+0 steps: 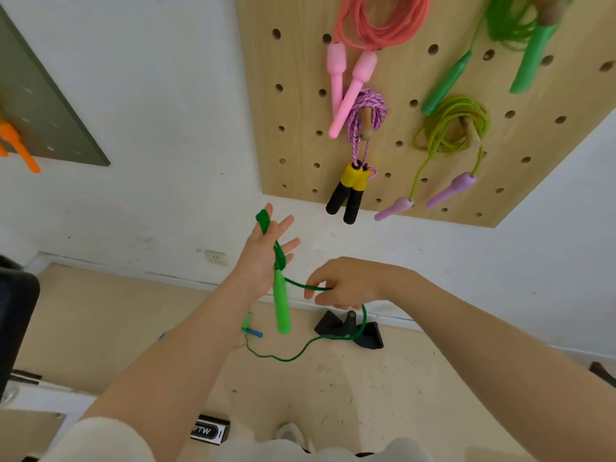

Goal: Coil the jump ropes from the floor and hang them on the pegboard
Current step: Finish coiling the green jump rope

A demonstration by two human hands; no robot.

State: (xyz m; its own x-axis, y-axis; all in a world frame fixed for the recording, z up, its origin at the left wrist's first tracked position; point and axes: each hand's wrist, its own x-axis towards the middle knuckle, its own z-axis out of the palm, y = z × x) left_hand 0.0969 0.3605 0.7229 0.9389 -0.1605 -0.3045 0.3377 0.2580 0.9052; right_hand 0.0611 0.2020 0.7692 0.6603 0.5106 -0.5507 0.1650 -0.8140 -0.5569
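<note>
Green jump rope [280, 296]: below the pegboard [300, 105], cord looped over the straight, spread fingers of the left hand [263, 258], one handle dangling from the palm. Right hand [343, 285], beside the left and lower than the pegboard, pinches the cord, which trails down to the floor [366, 388]. Pegboard carries four coiled ropes.

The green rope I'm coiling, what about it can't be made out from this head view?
- Far end of the green rope: passes behind the left forearm.
- Right hand grip: fingers hide the contact.
- Turns on the left hand: strands overlap, uncountable.
- Green handle: motion-blurred.
</note>
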